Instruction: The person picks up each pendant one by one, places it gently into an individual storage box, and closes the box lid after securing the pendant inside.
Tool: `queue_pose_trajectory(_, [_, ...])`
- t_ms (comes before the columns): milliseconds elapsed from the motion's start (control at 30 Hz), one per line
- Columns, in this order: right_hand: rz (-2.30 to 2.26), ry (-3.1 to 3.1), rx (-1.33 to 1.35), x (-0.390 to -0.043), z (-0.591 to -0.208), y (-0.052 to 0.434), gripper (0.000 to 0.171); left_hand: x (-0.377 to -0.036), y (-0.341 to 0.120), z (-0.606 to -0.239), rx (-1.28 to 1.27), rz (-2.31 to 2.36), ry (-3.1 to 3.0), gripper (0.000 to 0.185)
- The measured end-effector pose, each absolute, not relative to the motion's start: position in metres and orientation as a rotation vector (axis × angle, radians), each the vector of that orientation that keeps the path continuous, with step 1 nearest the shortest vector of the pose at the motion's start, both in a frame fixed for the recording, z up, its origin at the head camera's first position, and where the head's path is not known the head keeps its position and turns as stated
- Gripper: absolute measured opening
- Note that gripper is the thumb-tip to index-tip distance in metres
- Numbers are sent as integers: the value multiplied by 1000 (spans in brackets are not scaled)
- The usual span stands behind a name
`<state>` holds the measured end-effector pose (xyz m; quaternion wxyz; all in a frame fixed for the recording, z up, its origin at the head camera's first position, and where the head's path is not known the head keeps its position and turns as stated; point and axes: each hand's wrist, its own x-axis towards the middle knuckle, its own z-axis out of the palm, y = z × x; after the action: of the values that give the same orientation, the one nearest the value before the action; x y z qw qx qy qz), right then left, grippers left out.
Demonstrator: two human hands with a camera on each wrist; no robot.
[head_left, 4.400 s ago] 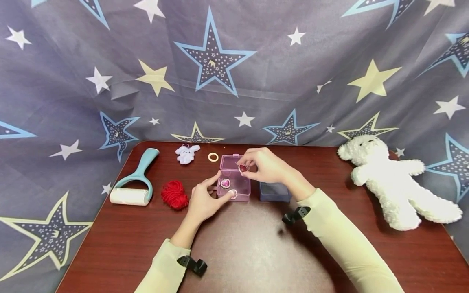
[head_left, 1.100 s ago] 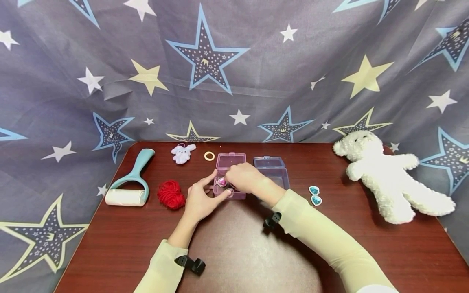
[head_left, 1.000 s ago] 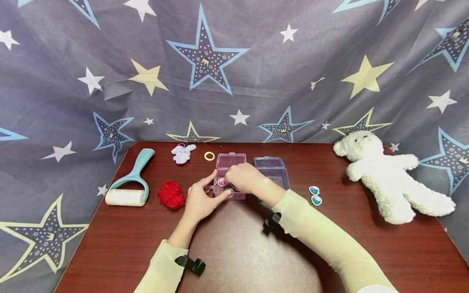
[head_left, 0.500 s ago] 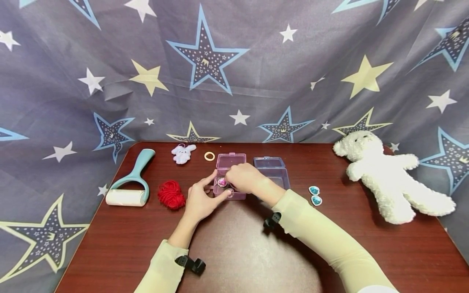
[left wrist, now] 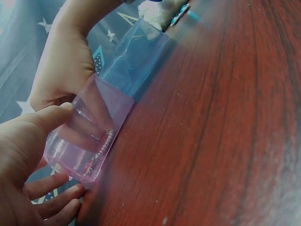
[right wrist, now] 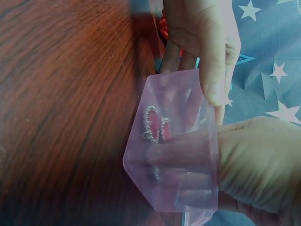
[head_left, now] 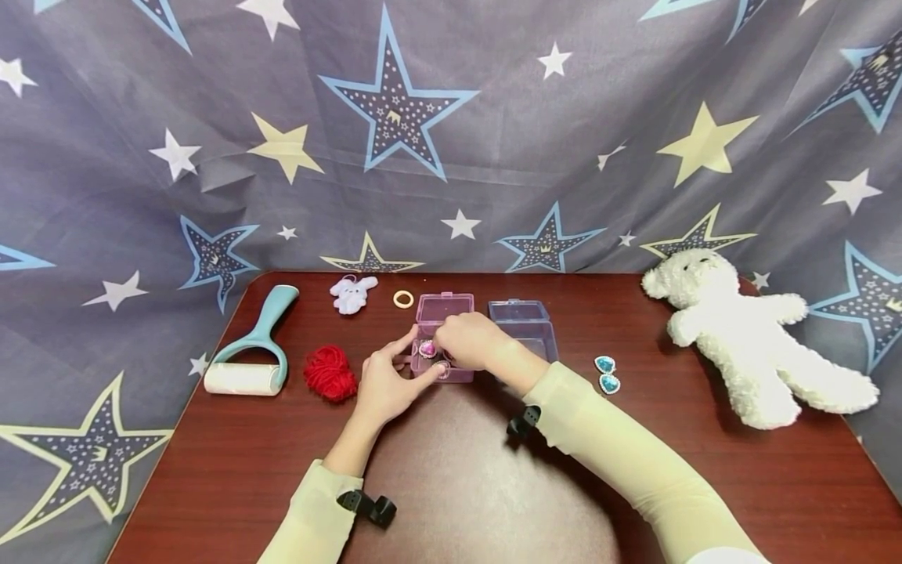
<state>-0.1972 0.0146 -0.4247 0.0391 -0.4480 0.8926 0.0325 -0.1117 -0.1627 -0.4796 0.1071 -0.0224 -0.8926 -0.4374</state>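
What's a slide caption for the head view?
Left hand holds open pink box; right hand reaches inside; open blue box alongside.

Pink box — clear, smooth plastic; tabletop — glossy, wood-grained; bear, fluffy plush.

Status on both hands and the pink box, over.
Left hand grips pink box; right hand inside, its hold unclear. Lid open, heart gems inside. Blue box alongside, apparently not obstructing.

2 arms reaching forward, converging; left grip spread; right grip pointing downward.
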Motion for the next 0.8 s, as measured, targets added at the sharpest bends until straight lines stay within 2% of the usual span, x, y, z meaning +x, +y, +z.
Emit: queue_pose_trajectory(800, [57,2716,-1365,-200,-416,17,5,-112,-162,-478,-66,-1280,-2621,80])
